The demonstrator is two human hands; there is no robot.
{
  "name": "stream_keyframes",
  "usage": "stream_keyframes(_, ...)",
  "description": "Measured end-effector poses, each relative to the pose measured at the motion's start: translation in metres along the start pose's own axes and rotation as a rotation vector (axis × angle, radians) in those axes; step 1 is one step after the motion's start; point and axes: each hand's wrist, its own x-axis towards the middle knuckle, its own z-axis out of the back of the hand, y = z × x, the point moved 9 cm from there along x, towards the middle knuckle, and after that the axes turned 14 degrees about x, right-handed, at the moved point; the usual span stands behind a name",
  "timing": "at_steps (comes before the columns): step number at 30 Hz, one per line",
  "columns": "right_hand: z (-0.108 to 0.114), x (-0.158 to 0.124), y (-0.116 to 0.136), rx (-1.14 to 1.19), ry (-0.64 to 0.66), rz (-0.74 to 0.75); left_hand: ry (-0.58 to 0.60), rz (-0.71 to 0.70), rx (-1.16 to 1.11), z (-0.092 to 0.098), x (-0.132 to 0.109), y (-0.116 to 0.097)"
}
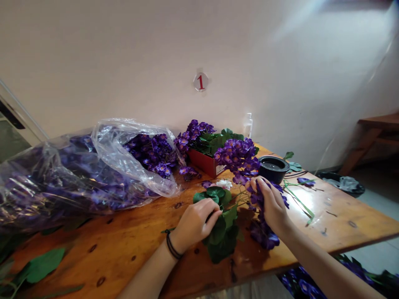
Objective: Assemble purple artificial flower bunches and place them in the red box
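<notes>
My left hand [199, 218], with a dark band at the wrist, is closed on the leafy end of an artificial flower bunch. Broad green leaves [222, 245] hang below and beside its fingers. My right hand [271, 203] is closed among the purple blossoms [238, 155] of the bunch, with petals showing above and below the fingers. Thin stems run between the two hands. A small white flower [224, 184] lies just behind the leaves. What exactly sits inside each grip is hidden by the fingers.
A clear plastic bag [109, 166] full of purple flowers covers the table's left side. Behind my hands stand a red box [204, 162] of flowers and leaves, a black bowl [273, 168] and a small bottle [248, 124]. Green scraps [299, 199] lie on the wooden table [149, 245].
</notes>
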Motion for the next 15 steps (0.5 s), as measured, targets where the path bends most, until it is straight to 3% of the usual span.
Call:
stream_keyframes(8, 0.0005, -0.0021, -0.0063, 0.03, -0.02, -0.05, 0.006, -0.011, 0.024, -0.0014, -0.0007, 0.0001)
stream_keyframes(15, -0.0026, -0.0037, -0.0006, -0.022, 0.013, 0.011, 0.004, -0.014, 0.026, -0.001, -0.0005, 0.0001)
